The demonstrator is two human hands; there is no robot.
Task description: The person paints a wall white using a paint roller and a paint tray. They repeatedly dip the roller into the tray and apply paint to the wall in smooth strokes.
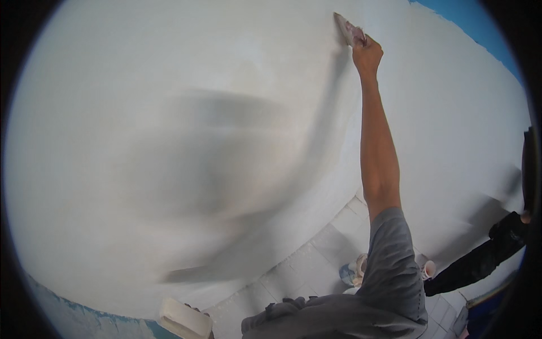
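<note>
My right hand (pixel 367 55), at the end of a raised arm, is closed around a flat, wide-bladed plastering tool (pixel 349 31) whose edge lies against the white wall (pixel 254 63). At the lower left, my left hand (pixel 199 309) shows only as fingertips at the edge of an off-white block-like object (pixel 184 318), which it holds from behind. Most of that hand is hidden by the object. Soft shadows of my arm and body fall across the wall.
A tiled floor (pixel 305 262) runs along the wall's foot, with a stained bucket (pixel 349 273) and a white cup-like container (pixel 428 269). Another person in dark clothes (pixel 474 262) stands at the right. Blue paint (pixel 465 25) borders the wall at upper right and lower left.
</note>
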